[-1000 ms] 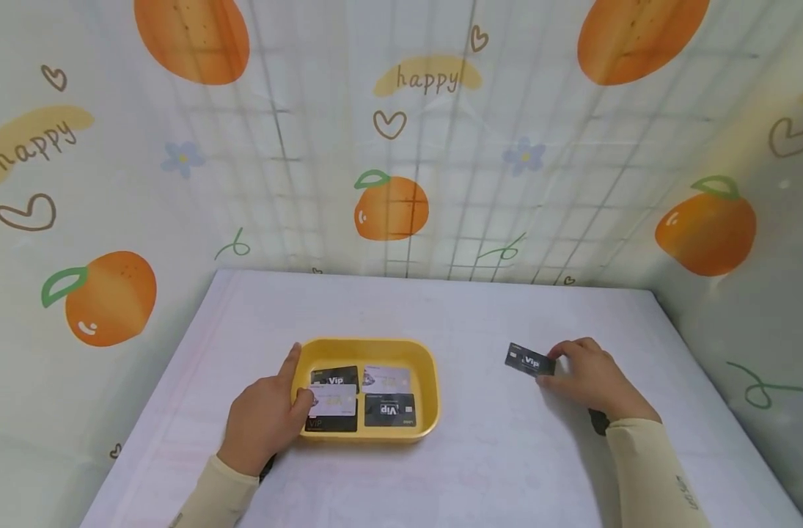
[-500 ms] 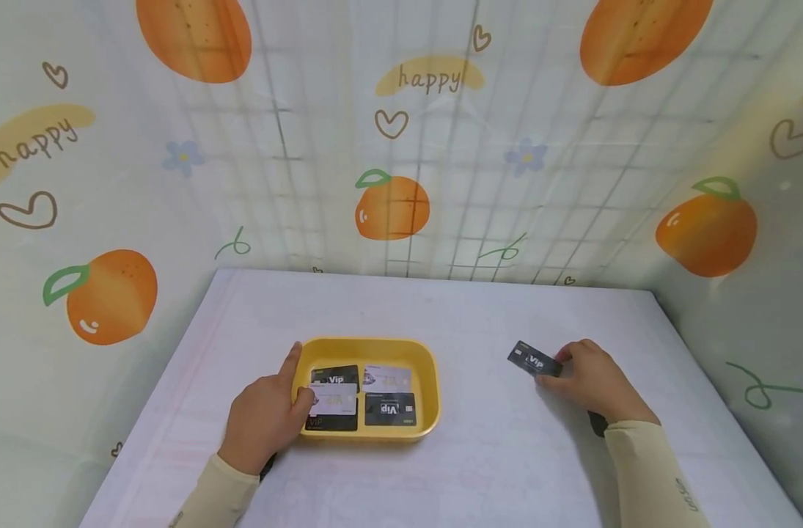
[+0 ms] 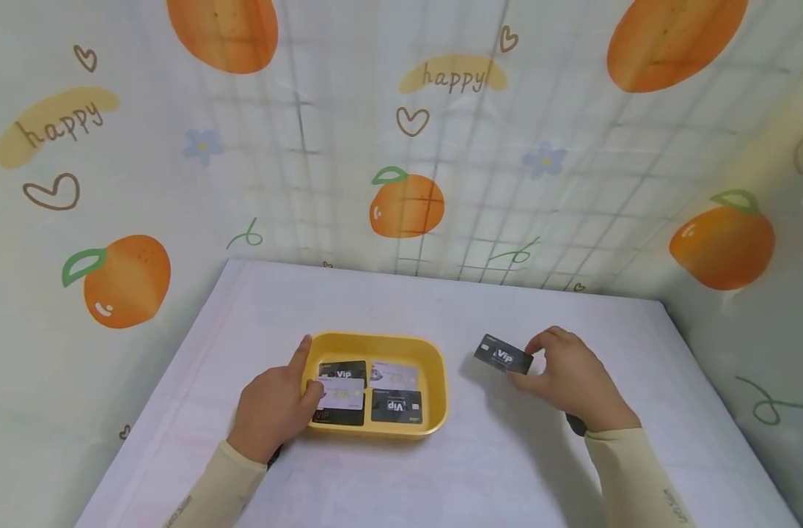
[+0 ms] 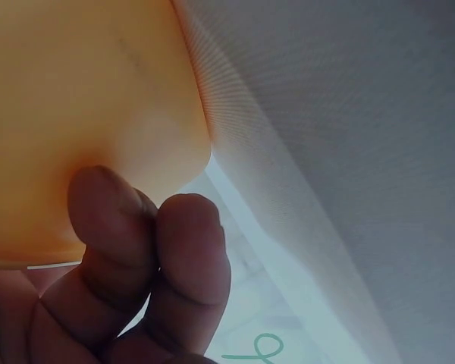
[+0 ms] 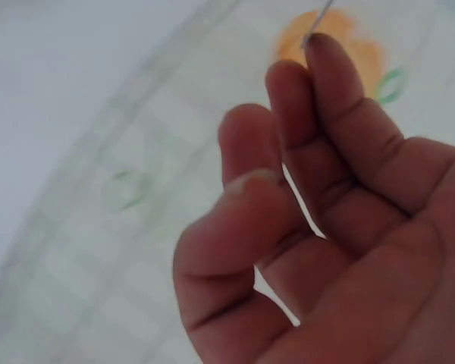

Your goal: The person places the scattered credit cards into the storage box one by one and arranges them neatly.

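Note:
A black Vip card (image 3: 503, 354), tilted, is pinched at its right end by my right hand (image 3: 569, 378), with its shadow on the table below. The right wrist view catches only a thin edge of this card (image 5: 319, 21) at the fingertips. My left hand (image 3: 273, 411) grips the left rim of a yellow tray (image 3: 438, 389), thumb over the inner side and index finger along the rim. Other fingers (image 4: 110, 216) press the tray's outer wall (image 4: 129, 83) in the left wrist view. Inside the tray lie several cards, black ones and a pale card (image 3: 340, 394) overlapping them at the left.
The white table (image 3: 348, 491) has its far edge just in front of a hanging curtain (image 3: 348, 183) printed with oranges, hearts and the word happy. Curtain sides stand close to the table on the left and right.
My right hand has lifted the black card and moved it left toward the tray. The left hand keeps its hold on the rim. The head view has shifted slightly.

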Demonstrator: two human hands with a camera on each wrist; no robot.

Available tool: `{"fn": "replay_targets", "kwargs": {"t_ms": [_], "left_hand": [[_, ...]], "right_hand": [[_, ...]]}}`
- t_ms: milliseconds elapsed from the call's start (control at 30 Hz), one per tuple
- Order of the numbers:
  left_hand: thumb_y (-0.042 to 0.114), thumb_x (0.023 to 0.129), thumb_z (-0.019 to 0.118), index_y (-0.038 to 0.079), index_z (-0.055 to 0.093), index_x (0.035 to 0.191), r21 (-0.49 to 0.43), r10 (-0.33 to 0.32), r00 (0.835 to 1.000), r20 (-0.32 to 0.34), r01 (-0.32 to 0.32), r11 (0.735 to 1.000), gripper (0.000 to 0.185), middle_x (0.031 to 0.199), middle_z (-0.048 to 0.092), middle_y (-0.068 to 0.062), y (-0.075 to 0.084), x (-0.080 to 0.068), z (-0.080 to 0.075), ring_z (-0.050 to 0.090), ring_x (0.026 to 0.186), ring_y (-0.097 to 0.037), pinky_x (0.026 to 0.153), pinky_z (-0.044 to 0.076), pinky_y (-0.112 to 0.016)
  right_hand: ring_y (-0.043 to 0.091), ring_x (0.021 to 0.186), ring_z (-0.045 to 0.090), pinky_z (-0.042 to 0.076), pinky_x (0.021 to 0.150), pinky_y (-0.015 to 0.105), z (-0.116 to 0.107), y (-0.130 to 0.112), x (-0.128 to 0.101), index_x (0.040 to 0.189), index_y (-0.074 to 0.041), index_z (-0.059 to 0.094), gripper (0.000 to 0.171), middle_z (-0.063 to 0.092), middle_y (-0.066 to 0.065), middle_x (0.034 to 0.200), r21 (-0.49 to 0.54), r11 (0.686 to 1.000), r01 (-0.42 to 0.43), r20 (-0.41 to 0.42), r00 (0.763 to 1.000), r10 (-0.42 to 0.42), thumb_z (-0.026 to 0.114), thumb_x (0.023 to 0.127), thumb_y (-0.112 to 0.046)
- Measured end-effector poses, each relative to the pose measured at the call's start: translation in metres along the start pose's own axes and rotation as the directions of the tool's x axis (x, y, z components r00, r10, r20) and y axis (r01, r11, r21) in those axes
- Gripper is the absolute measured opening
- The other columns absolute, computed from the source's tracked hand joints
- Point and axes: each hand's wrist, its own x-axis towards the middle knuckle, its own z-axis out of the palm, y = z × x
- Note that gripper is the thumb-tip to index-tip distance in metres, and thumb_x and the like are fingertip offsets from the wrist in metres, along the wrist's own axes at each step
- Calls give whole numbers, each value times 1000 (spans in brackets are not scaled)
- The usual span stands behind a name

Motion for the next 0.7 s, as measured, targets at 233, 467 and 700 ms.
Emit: {"fn": "replay_targets", "kwargs": {"t_ms": [233,467,700], "left_hand": [[33,96,58,13,41,164,-3,18,999,-35,-18,1000,73,52,40,3,1,1,4,37,46,-16,41,30,-33],[32,95,57,12,43,163,17,21,999,-34,-20,1000,72,51,39,4,0,1,5,35,45,-15,40,29,-32],[32,96,59,11,42,163,12,26,999,-40,-25,1000,72,51,41,4,-4,2,-1,36,45,-15,40,29,-32]], "right_hand": [[18,89,55,53,71,37,-10,-89,29,96,-14,69,52,61,-5,99,-114,962,250,16,968,-249,92,68,-51],[18,85,47,47,70,34,24,-136,55,94,-14,68,54,56,-5,95,-226,891,393,197,915,-353,92,67,-55],[26,106,46,48,84,43,52,-155,65,82,-17,67,51,59,4,126,-295,875,385,251,914,-318,92,66,-58]]}}
